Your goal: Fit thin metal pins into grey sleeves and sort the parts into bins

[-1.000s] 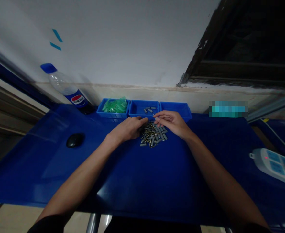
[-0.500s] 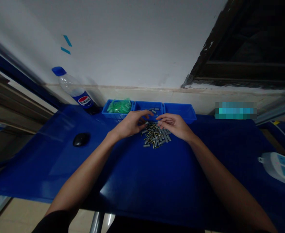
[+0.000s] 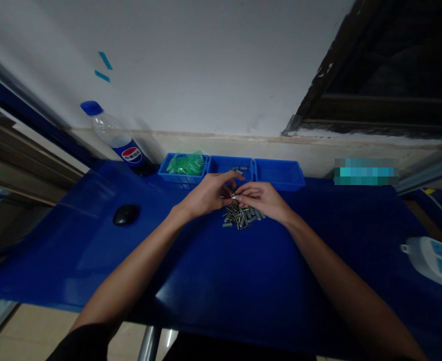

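Observation:
A heap of small grey cylinders and thin brass pins (image 3: 241, 217) lies on the blue table (image 3: 221, 281). My left hand (image 3: 207, 193) and my right hand (image 3: 260, 198) meet fingertip to fingertip just above the heap's far edge. Both pinch one small metal piece (image 3: 235, 197) between them; the piece is too small to name. Behind the hands stand three blue trays: the left tray (image 3: 183, 168) holds green plastic bags, the middle tray (image 3: 231, 167) holds a few grey cylinders, and nothing shows inside the right tray (image 3: 279, 173).
A cola bottle with a blue cap (image 3: 117, 139) stands at the back left by the wall. A black mouse (image 3: 126, 214) lies left of my arm. A white power strip (image 3: 435, 263) sits at the right edge.
My hands have drawn together over the heap and now pinch a small piece between their fingertips. The view has shifted slightly.

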### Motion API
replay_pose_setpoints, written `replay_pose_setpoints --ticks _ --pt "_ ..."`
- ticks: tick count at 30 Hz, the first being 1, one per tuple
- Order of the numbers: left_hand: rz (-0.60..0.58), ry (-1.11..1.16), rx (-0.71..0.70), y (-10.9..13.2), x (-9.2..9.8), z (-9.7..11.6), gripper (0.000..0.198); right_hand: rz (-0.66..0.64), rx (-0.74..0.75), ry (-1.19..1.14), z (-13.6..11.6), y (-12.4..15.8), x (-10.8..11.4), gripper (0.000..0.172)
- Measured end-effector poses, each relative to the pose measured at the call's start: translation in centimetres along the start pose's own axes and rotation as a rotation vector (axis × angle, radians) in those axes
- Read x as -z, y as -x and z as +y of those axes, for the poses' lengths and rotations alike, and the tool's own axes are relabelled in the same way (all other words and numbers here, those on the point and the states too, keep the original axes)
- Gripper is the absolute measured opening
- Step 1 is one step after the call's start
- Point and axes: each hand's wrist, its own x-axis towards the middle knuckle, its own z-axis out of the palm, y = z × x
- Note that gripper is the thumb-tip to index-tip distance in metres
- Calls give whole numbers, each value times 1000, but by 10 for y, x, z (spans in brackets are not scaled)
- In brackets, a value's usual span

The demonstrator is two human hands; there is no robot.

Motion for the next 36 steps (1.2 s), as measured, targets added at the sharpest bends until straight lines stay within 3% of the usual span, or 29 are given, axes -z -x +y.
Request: replay_pose_setpoints --ticks 11,16,21,25,29,36 --pt "44 -21 -32 1 4 2 37 22 -80 -66 -6 2 3 21" --pt "-165 -274 89 3 12 -4 34 307 16 -144 -7 -3 1 24" --pt "-244 -494 180 5 2 -4 31 370 59 -137 -10 -4 3 30" --pt "-236 -527 170 4 -1 -1 35 351 42 -86 -12 -2 7 25" --pt "-199 -426 112 5 10 -1 36 317 42 -47 -10 -2 10 23" --pt "41 -37 0 3 15 8 20 170 -12 -59 -12 -1 4 28"
